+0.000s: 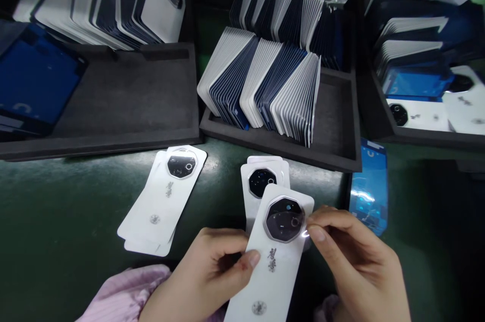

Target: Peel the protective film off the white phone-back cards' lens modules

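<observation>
My left hand point(212, 266) grips a white phone back cover point(278, 276) by its left edge, thumb on top. The cover has a dark camera window point(280, 226) in a silver many-sided frame, with dark lettering and a round emblem below. My right hand point(352, 256) pinches a thin clear film point(306, 228) at the right rim of that window. How much of the film lies on the window is hard to make out. Behind the held cover lies a small pile of similar white covers point(248, 185), partly hidden. Another white pile point(162, 205) rests on the green table to the left.
A black foam tray point(280, 152) holds rows of white and dark blue covers on edge. The left tray point(132, 89) has more covers and blue-filmed sheets point(38, 74); the right tray point(428, 135) holds mixed covers. A blue-filmed panel point(367, 185) lies on the table near my right hand.
</observation>
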`<action>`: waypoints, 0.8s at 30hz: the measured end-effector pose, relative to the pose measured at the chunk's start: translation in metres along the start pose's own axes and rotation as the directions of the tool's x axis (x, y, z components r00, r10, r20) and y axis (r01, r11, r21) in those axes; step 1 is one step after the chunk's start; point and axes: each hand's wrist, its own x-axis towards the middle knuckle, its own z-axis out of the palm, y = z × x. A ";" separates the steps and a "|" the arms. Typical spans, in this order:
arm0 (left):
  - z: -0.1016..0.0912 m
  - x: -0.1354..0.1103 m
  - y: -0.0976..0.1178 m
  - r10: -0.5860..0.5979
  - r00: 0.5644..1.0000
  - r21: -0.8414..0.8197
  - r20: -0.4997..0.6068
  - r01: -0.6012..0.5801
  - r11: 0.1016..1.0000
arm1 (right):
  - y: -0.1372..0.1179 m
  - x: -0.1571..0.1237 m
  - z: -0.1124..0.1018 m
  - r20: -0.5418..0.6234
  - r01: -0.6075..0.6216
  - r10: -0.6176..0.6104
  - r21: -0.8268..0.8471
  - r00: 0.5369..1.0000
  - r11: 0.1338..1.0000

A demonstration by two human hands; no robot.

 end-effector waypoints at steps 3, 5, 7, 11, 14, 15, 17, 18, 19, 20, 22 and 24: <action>0.000 0.000 -0.001 0.007 1.000 -0.001 0.008 -0.007 1.000 | 0.001 -0.001 0.001 -0.017 -0.003 0.003 -0.010 1.000 1.000; 0.000 0.001 -0.002 0.008 1.000 0.001 0.010 -0.008 1.000 | 0.002 -0.003 0.001 -0.022 -0.008 0.008 -0.011 1.000 1.000; 0.001 0.001 -0.002 0.005 1.000 0.002 0.006 -0.005 1.000 | 0.003 -0.003 0.000 -0.034 -0.010 0.010 -0.006 0.999 1.000; 0.000 0.001 -0.001 0.013 1.000 0.016 0.015 -0.013 1.000 | 0.005 -0.003 0.000 -0.039 -0.017 0.017 -0.012 0.999 1.000; 0.000 0.001 0.001 0.028 0.999 0.006 0.025 -0.029 1.000 | 0.004 -0.002 0.000 -0.038 -0.016 0.015 -0.032 0.999 0.999; -0.001 0.001 0.001 0.034 0.999 0.010 0.025 -0.034 0.999 | 0.004 -0.003 0.001 -0.046 -0.008 0.006 -0.044 0.999 0.999; -0.001 0.000 0.001 0.050 0.999 0.039 0.017 -0.051 0.998 | 0.004 -0.004 0.004 -0.065 0.014 -0.019 -0.078 0.998 0.997; 0.000 0.000 0.001 0.064 0.998 0.059 0.016 -0.065 0.996 | 0.004 -0.004 0.006 -0.077 0.030 -0.037 -0.096 0.996 0.995; 0.000 0.000 0.001 0.077 0.997 0.083 0.014 -0.078 0.994 | 0.005 -0.004 0.008 -0.092 0.052 -0.063 -0.119 0.994 0.991; 0.000 -0.001 0.000 0.091 0.996 0.105 0.012 -0.091 0.990 | 0.007 -0.004 0.010 -0.107 0.073 -0.090 -0.148 0.990 0.986; 0.001 -0.002 -0.001 0.113 0.994 0.146 0.007 -0.113 0.983 | 0.010 -0.003 0.013 -0.145 0.104 -0.136 -0.210 0.980 0.972; 0.002 -0.002 -0.001 0.113 0.994 0.165 -0.007 -0.111 0.980 | 0.015 -0.002 0.012 -0.199 0.092 -0.140 -0.233 0.970 0.968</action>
